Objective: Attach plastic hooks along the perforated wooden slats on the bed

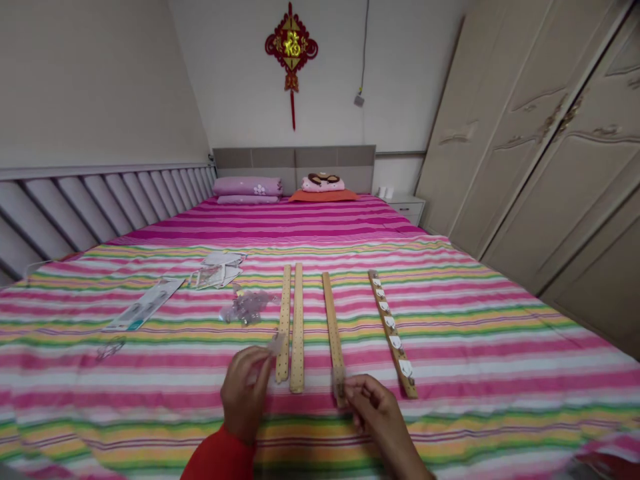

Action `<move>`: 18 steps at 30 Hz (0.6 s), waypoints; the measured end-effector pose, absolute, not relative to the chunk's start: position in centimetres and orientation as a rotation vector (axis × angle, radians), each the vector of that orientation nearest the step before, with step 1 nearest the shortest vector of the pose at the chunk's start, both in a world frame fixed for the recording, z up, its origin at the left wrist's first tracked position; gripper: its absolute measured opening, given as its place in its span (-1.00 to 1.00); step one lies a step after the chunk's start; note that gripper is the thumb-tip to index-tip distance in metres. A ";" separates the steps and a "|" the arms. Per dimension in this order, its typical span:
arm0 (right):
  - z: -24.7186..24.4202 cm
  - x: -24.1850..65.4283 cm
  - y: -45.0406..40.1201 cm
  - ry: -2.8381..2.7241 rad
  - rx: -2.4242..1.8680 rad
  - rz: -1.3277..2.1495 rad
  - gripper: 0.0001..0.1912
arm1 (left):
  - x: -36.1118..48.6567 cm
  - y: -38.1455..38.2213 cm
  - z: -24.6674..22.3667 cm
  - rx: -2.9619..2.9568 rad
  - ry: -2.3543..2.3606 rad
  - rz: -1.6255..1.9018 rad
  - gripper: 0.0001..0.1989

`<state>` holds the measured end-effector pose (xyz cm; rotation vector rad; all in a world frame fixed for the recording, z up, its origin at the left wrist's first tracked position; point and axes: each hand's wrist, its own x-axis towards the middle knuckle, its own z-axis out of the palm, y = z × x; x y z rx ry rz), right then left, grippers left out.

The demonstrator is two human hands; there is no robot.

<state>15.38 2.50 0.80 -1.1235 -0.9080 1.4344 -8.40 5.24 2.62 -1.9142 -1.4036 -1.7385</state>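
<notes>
Between the thumb and fingers of my left hand [246,390] is a small clear plastic piece [276,343], just over the near part of the leftmost wooden strip [285,313]. A second perforated strip [297,320] lies right beside that one. My right hand [373,407] pinches a small see-through piece [339,381] at the near end of a third strip [331,313]; its details are blurred. Farther right, a fourth strip [403,369] carries a row of white cards with small metal parts.
A pile of small clear packets [247,307] lies left of the strips. Beyond are white packages [217,270], a long clear package [147,305] and a thin wire-like bundle [111,347]. Everything rests on a striped bedspread [190,380]. Folded bedding [249,187] sits by the headboard.
</notes>
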 end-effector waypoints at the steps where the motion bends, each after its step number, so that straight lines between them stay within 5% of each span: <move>1: 1.1 15.0 2.5 -0.915 -1.097 1.445 -0.50 | -7.7 4.7 2.9 -1.975 -1.295 -1.701 -0.88; 18: 2.4 14.7 2.5 -0.800 -0.935 1.473 -0.61 | -0.9 2.4 2.6 -2.397 -1.026 -1.667 -0.87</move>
